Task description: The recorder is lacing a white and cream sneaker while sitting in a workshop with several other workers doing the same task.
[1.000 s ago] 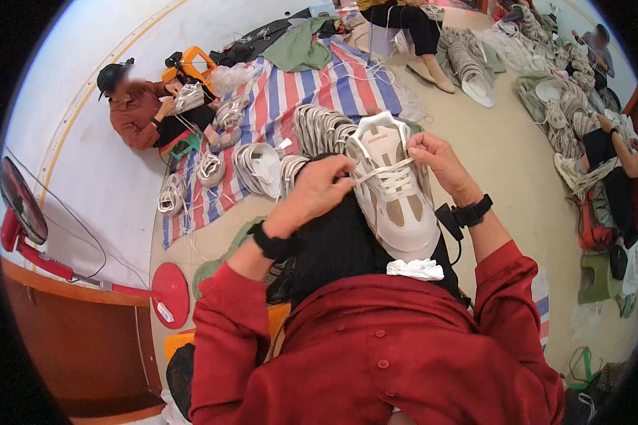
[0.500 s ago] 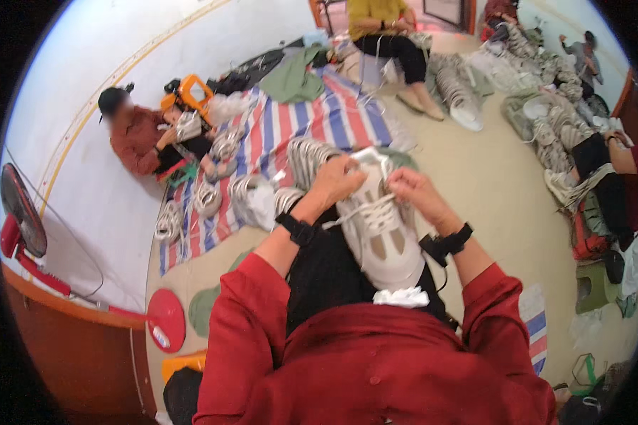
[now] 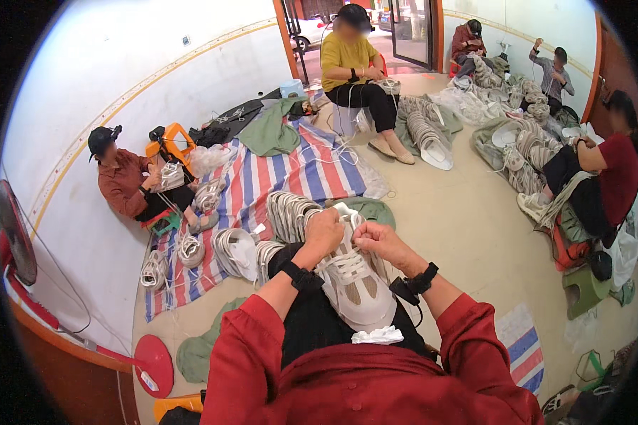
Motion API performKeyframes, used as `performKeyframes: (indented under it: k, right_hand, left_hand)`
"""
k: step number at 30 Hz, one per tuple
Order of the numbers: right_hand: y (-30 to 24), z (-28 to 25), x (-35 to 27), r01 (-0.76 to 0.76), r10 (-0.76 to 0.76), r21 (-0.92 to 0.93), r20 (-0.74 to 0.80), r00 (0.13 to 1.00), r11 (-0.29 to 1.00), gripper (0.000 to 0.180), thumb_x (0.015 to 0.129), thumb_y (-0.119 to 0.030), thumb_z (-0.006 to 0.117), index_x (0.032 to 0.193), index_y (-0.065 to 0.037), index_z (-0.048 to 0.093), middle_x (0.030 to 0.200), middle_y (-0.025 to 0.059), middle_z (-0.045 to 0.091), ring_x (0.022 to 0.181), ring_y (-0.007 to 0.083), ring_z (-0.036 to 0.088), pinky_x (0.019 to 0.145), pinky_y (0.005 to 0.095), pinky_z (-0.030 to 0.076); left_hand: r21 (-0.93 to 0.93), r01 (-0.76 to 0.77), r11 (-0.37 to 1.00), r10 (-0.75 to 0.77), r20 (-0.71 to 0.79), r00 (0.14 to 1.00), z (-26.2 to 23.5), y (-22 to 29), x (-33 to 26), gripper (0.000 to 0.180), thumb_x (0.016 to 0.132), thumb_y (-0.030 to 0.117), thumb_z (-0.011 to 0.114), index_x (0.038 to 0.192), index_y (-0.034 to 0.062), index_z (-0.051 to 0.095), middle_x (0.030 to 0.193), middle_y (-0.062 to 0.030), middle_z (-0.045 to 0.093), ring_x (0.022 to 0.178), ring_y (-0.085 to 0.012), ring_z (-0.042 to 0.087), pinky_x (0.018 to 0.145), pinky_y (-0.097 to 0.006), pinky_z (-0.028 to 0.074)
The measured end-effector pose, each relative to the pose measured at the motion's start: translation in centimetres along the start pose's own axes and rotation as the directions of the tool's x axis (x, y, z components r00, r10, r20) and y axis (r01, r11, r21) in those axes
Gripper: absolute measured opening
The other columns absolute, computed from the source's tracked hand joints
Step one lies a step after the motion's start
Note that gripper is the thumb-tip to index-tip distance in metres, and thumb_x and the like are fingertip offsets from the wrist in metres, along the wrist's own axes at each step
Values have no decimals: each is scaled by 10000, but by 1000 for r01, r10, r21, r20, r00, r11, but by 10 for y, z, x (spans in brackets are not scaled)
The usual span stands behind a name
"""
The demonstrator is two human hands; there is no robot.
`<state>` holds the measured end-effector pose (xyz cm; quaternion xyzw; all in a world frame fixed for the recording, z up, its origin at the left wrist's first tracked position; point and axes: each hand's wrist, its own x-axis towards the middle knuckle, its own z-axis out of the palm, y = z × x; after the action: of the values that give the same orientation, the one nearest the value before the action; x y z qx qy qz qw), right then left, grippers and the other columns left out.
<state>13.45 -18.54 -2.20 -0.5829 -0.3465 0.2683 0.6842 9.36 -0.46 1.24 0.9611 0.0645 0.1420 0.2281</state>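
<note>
Both our hands, left hand (image 3: 324,231) and right hand (image 3: 377,239), pinch white lace (image 3: 350,265) at sneaker (image 3: 354,283) top, frame centre; uneven pull risks lace slipping eyelet.

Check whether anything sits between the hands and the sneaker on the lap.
Nothing visible does. The left hand and right hand are already at the laces of the beige sneaker, gripping near its top.

Bright, even daylight — soft shadows, strong fisheye bending, black corners.
</note>
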Motion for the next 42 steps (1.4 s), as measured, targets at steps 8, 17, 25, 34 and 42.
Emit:
performKeyframes:
  k: [8,17,25,34,42]
  right_hand:
    - [4,-3,-2,-20,19,40,8,1000,999,128,884,-155,613,972,-69,577,853,-45,566,761,46,520,705,214,437]
    - [1,-8,-4,-19,55,221,-154,987,975,90,879,-144,616,916,-65,592,821,-46,555,700,43,467,662,186,391]
    - [17,-27,-6,-67,112,272,-155,982,960,131,872,-184,642,940,-76,609,765,-73,533,655,35,456,627,175,367]
    - [11,-33,-4,-87,130,282,-138,982,955,126,891,-174,630,967,-80,595,775,-77,520,645,22,441,624,169,386]
    - [27,-42,0,-28,158,466,-243,957,884,131,880,-118,622,974,-54,556,670,-49,503,565,61,476,578,213,435]
  left_hand:
    - [-61,-34,998,28,-98,995,7,-6,-1,199,722,163,560,829,4,617,828,-240,634,808,-419,606,739,-497,460]
    - [-390,-98,915,-24,-296,955,-15,-44,-44,278,788,106,635,1038,-1,575,891,-84,638,829,-193,599,775,-303,477]
    - [-439,112,891,-14,220,975,-28,-60,-114,145,855,126,614,937,6,620,771,-25,626,712,-78,559,681,-237,457]
    - [-33,-235,971,236,40,971,-55,-71,-126,140,909,93,491,1000,72,596,633,-98,589,570,-268,601,539,-374,467]
    - [196,-289,937,299,-20,954,-52,-81,-149,192,776,8,522,947,91,542,699,-131,581,661,-345,590,587,-450,454]
